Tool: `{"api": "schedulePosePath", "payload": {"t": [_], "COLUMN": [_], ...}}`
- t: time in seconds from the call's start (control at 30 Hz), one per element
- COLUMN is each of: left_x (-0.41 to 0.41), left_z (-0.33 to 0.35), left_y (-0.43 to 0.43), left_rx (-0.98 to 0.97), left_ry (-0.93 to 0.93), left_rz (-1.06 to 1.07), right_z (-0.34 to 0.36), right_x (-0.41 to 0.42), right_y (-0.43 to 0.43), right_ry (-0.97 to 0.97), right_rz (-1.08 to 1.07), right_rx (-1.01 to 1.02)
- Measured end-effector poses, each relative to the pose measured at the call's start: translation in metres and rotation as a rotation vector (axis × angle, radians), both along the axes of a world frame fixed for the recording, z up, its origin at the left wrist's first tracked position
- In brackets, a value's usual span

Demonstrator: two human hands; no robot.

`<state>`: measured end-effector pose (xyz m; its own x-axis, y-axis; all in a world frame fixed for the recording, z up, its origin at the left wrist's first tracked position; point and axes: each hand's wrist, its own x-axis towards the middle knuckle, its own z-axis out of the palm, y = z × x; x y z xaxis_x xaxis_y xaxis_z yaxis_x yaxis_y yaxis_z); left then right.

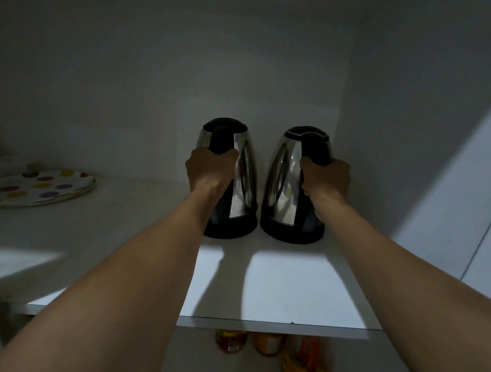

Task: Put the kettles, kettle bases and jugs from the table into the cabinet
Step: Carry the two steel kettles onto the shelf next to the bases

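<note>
Two steel kettles with black lids, handles and bottoms stand side by side on the white cabinet shelf (273, 292), near the back right corner. My left hand (207, 170) is closed around the black handle of the left kettle (244, 182). My right hand (326, 178) grips the handle of the right kettle (283, 183). Both kettles are upright and their bottoms rest on the shelf. Both forearms reach in from the front edge. No kettle base or jug is in view.
A stack of white plates with coloured dots (33, 186) lies at the shelf's left. The cabinet's right wall (391, 139) is close to the right kettle. Below the shelf, several jars and bottles (268, 348) stand on a lower level.
</note>
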<state>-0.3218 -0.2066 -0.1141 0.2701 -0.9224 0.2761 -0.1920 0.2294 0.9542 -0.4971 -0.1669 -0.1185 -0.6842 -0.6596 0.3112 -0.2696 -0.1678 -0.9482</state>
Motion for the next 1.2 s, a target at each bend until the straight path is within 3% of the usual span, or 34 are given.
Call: {"api": "schedulePosePath", "payload": {"t": [0.33, 0.67, 1.03, 1.2], "left_x": [0.002, 0.001, -0.001, 0.002], "left_z": [0.003, -0.063, -0.092, -0.087], "left_y": [0.004, 0.026, 0.007, 0.003], "left_rx": [0.062, 0.125, 0.164, 0.13], "left_ry": [-0.057, -0.178, -0.148, -0.067], "left_rz": [-0.025, 0.06, -0.036, -0.082], "right_z": [-0.012, -0.071, -0.086, -0.108], "right_x": [0.001, 0.002, 0.015, 0.019], "right_y": [-0.004, 0.003, -0.011, -0.02], "right_ry": [0.033, 0.047, -0.025, -0.063], "right_rz": [-0.006, -0.063, -0.206, -0.246], "right_rx": [-0.002, 0.059, -0.039, 0.102]}}
